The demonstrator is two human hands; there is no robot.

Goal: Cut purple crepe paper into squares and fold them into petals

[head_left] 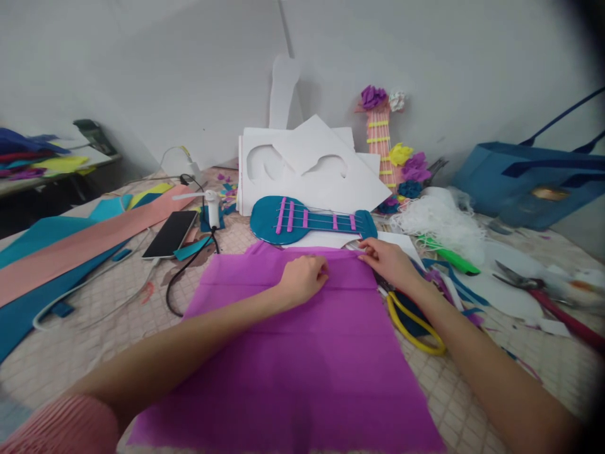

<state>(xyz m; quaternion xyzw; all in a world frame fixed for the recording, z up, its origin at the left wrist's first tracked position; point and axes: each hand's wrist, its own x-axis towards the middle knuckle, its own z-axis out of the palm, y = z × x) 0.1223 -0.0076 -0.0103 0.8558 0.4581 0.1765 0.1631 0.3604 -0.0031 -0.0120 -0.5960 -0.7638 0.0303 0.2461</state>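
A large purple sheet [307,353], which looks like crepe paper with creases across it, lies spread in front of me. My left hand [303,277] rests on its upper part with the fingers curled in; whatever they may hold is hidden. At the sheet's upper right corner, my right hand [385,257] pinches the edge between thumb and fingers. Just beyond the sheet lies a teal toy guitar [295,221] with purple strips and thin strings. Yellow-handled scissors [416,325] lie beside the sheet, partly under my right forearm.
White cut-out boards [307,164] lean at the back. A pink guitar neck with paper flowers [378,145] stands near the wall. Left are a phone [170,234], a glue gun [212,208] and long coloured strips [94,243]. Right are pliers [534,287], a green cutter [449,255] and a blue bag [534,183].
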